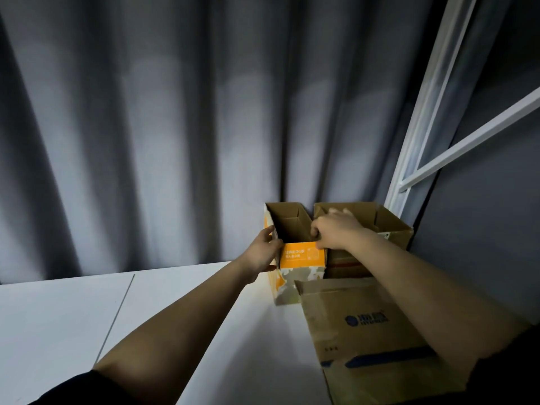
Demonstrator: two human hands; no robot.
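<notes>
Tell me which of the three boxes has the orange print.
The open orange box, leftmost against the curtain, gripped at its left wall by the left hand. The brown box beside it and the blue-logo box in front are plain cardboard.

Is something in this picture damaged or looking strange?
Yes. The orange box is damaged. On its lower front and lower left corner the orange print is torn away in ragged patches, and pale and brown layers show beneath. The left hand and right hand grip its upper walls. Nothing else stands out.
</notes>
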